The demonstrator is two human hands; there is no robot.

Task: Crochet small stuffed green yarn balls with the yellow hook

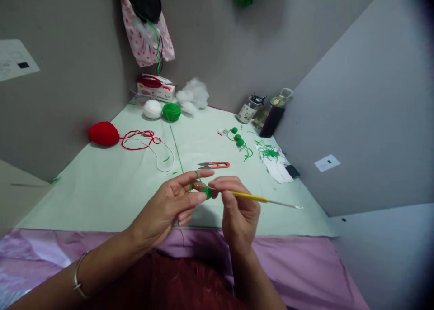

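Note:
Between thumb and fingers, my left hand (pixel 176 199) pinches a small green crochet piece (pixel 207 192). Green yarn passes over its raised index finger and leads back to a green yarn ball (pixel 171 112). My right hand (pixel 239 208) grips a double-ended crochet hook (pixel 249 196) by its yellow handle. One metal end of the hook meets the green piece; the other sticks out to the right. Just beyond my hands lie orange-handled thread snips (pixel 214 165).
A white yarn ball (pixel 152 109), a red yarn ball (pixel 103 134) and stuffing (pixel 193 96) lie at the back and left. Small green balls (pixel 239 140), a pen holder (pixel 249 109), a bottle (pixel 278 101), a dark phone (pixel 272 122) and yarn scraps (pixel 270 153) sit right.

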